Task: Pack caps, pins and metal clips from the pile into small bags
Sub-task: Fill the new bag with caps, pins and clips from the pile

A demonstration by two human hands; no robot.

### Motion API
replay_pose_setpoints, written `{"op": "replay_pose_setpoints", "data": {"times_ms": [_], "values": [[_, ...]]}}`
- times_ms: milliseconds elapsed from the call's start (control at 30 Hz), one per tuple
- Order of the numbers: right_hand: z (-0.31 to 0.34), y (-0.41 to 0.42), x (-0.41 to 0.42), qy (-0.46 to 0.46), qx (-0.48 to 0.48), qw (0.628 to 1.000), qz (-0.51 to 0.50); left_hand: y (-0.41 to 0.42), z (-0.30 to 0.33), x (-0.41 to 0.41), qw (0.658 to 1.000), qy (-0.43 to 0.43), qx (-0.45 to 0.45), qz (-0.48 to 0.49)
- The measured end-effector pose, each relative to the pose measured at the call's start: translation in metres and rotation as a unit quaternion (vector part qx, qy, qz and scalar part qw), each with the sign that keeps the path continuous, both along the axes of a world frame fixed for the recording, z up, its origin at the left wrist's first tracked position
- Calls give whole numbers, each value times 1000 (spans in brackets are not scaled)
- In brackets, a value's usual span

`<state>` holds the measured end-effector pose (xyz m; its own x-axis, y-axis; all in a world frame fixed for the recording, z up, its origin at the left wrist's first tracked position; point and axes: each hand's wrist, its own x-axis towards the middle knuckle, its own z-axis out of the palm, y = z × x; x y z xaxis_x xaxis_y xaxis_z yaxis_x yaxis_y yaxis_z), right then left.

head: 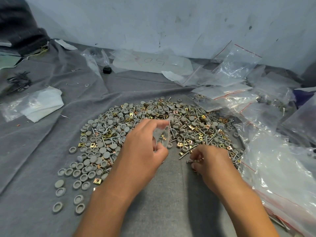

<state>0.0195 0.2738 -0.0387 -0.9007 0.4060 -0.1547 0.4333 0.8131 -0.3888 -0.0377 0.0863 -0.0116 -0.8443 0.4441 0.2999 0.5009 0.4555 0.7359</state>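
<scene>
Nearest: bare patch of grey felt cloth, between both forearms; only clear working room in view.

Right hand: fingers curled, pinching a small bundle of pins at the near edge of the pile; pin heads showing leftward. Advisable: gather pins parallel, heads one way, before lifting; count checked in the fingers.

Left hand: thumb and fingers pinching a small clear bag, mouth apparently held apart, just above the pile's near edge. Something brass-coloured visible through the plastic; contents otherwise unclear. Advisable: mouth kept wide and turned toward the right hand, pins fed head-first to spare the film from points.

Left foreground: loose grey caps, scattered singly, well apart from the main heap; one metal clip among them.

Middle: mixed pile of caps, pins and brass clips, curving round the bare patch.

Right side: heap of clear plastic bags, red-striped, touching the pile's right edge; little room for the right elbow; risk of snagging or sweeping pins beneath.

Left middle: white folded packet in plastic, well apart from the pile; open cloth around it.

Far: more empty bags, a small black object, then the wall closing the surface.
</scene>
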Motion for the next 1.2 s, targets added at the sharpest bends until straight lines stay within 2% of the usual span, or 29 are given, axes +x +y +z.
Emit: {"op": "replay_pose_setpoints", "data": {"times_ms": [133, 200, 267, 333, 367, 433, 600, 800, 867, 933, 1033, 1100, 1200], "values": [[-4, -1, 2, 47, -38, 998, 22, 1, 0, 0, 1000, 3, -2, -2], [-2, 0, 1, 119, -96, 988, 6, 1, -1, 0, 1000, 6, -1, 0], [7, -3, -2, 237, -208, 949, 1, 1, -2, -1, 1000, 7, -3, 1], [19, -13, -4, 350, -337, 873, 30, 2, -3, -2, 1000, 8, -7, -1], [24, -20, -6, 391, -365, 843, 52, 3, -3, -3, 1000, 9, -10, -1], [29, -34, -9, 435, -360, 821, 85, 4, -4, -3, 1000, 5, -16, -1], [23, -49, -14, 443, -184, 871, 102, 4, -4, -3, 1000, 11, -21, -3], [20, -45, -17, 430, -110, 889, 113, 5, -4, -3, 999, 21, -24, -10], [20, -44, -16, 424, -102, 892, 122, 5, -4, -2, 1000, 17, -23, -11], [20, -41, -15, 431, -136, 884, 122, 4, -4, -2, 1000, 15, -19, -7], [18, -23, -19, 433, -169, 884, 44, 2, -4, -2, 1000, 13, -7, -3], [8, -7, -23, 355, -121, 927, -6, 2, -3, -1, 1000, 12, -4, -3], [-10, 1, -27, 169, -53, 984, -8, 2, -2, 0, 1000, 14, -7, -6]]}}
